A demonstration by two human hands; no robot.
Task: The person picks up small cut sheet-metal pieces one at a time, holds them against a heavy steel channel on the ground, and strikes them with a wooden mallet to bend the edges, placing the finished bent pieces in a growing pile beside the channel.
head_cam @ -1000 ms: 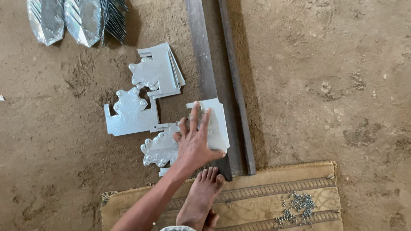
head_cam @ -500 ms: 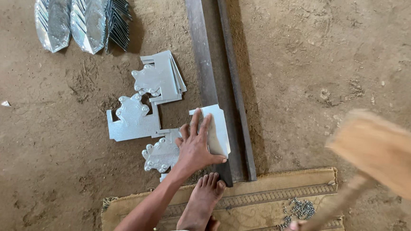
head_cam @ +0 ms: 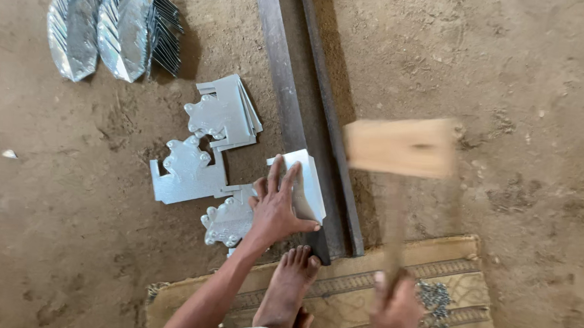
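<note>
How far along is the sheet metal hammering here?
Done, it seems: stacks of folded silvery metal pieces lie at top left. In hand: the left hand presses a flat silvery sheet onto the dark steel angle bar, while the right hand holds a blurred wooden mallet above it. Left: flat ornate cutouts lie on the dirt.

Metal workshop w/ dirt floor (head_cam: 526, 84): cut sheet-metal pieces (head_cam: 222, 116), steel rail (head_cam: 280, 82), wooden mallet (head_cam: 401, 147).
</note>
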